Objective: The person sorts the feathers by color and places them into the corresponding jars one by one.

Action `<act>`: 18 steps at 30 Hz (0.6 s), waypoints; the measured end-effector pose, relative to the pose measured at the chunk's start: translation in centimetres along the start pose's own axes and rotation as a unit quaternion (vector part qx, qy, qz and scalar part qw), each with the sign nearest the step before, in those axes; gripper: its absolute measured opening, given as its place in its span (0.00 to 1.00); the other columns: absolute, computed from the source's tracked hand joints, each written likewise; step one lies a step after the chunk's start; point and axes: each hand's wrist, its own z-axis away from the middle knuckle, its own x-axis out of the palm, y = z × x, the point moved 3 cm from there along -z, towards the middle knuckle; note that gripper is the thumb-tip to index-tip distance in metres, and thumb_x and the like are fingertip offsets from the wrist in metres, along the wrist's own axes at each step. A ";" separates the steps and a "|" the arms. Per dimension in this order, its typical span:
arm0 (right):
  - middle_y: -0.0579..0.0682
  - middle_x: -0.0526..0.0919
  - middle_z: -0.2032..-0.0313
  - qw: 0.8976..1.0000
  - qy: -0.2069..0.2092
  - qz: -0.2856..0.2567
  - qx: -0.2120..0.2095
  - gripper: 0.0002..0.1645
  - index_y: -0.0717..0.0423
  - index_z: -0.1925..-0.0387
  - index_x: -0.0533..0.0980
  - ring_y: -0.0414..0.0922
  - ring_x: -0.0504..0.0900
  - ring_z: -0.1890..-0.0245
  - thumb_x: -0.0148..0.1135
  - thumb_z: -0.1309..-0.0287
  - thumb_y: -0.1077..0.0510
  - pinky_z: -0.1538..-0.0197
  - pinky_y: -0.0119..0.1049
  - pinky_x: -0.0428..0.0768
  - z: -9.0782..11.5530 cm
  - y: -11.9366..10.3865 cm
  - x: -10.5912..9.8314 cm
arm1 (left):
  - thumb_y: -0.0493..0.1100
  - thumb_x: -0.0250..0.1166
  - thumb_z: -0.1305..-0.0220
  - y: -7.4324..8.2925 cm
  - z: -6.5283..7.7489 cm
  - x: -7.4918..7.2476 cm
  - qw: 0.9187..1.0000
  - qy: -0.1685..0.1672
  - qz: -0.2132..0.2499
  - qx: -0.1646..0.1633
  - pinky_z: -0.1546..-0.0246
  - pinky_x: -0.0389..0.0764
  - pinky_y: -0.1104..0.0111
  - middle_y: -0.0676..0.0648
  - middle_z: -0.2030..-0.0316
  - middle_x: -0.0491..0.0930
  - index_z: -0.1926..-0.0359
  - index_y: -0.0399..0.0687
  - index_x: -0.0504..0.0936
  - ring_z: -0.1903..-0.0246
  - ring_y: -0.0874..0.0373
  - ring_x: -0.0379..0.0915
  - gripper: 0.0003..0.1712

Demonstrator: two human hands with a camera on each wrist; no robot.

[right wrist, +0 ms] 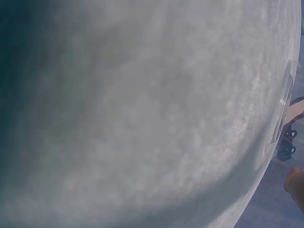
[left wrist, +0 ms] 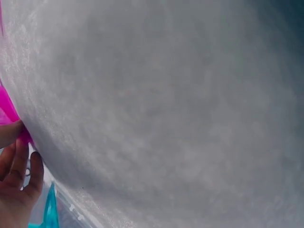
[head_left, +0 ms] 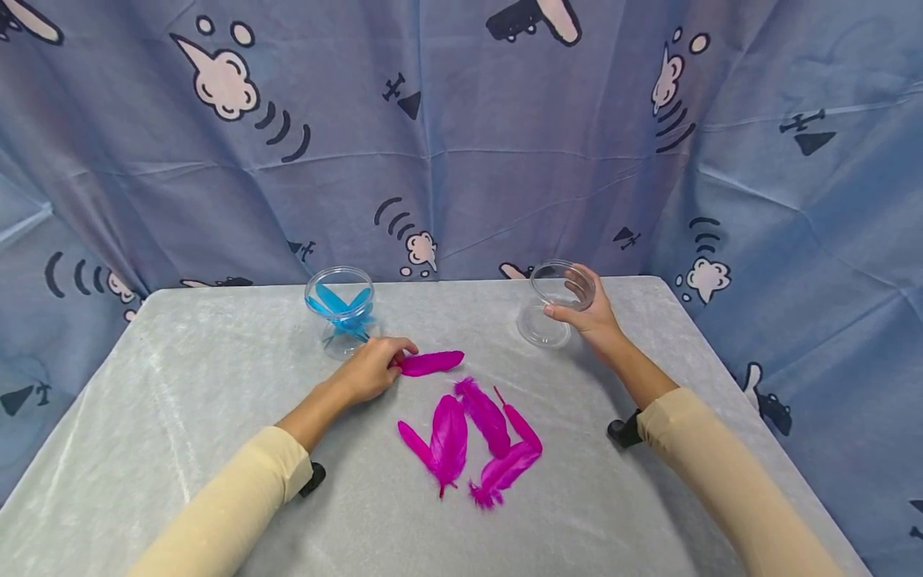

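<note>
My left hand (head_left: 375,369) pinches a magenta feather (head_left: 436,363) by one end, just right of a clear jar (head_left: 339,275) that holds several blue feathers (head_left: 349,320). The left wrist view shows thumb and fingers meeting on the feather (left wrist: 7,104), with a blue feather (left wrist: 51,209) below. My right hand (head_left: 593,312) grips a second clear jar (head_left: 546,327) around its upper part, thumb in front and fingers behind. No feathers show inside that jar. At the edge of the right wrist view, only part of the right hand (right wrist: 295,185) appears beside the jar wall (right wrist: 281,116).
Several magenta feathers lie loose in the middle of the table, among them a broad one (head_left: 449,441), a fluffy one (head_left: 485,417) and a bent-looking pair (head_left: 515,461). A pale cloth covers the table (head_left: 216,385). Behind it hangs a blue patterned curtain (head_left: 476,192).
</note>
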 end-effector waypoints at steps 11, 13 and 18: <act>0.65 0.49 0.25 1.000 -0.001 -0.013 0.001 0.56 0.60 0.25 0.45 0.58 0.49 0.25 0.68 0.46 0.72 0.25 0.55 0.48 -0.2 0.3 -0.1 | 0.29 0.70 0.43 1.0 -1.2 -0.7 0.997 0.010 0.057 -0.044 0.64 0.79 0.65 0.49 0.71 0.82 0.50 0.38 0.83 0.70 0.59 0.76 0.18; 0.64 0.49 0.25 1.000 -0.003 -0.016 0.002 0.56 0.59 0.24 0.45 0.58 0.49 0.25 0.68 0.46 0.73 0.25 0.56 0.48 -0.2 0.3 -0.2 | 0.30 0.69 0.42 1.4 -1.7 -1.0 0.997 0.016 0.063 -0.045 0.64 0.78 0.66 0.49 0.71 0.81 0.49 0.38 0.83 0.70 0.58 0.76 0.18; 0.58 0.51 0.24 1.000 0.004 -0.003 0.005 0.57 0.53 0.24 0.45 0.54 0.50 0.24 0.70 0.45 0.69 0.25 0.52 0.49 -1.1 2.2 -0.8 | 0.32 0.69 0.40 2.7 -3.0 -1.6 0.994 0.032 0.086 -0.056 0.63 0.79 0.65 0.49 0.70 0.82 0.49 0.39 0.83 0.68 0.57 0.77 0.17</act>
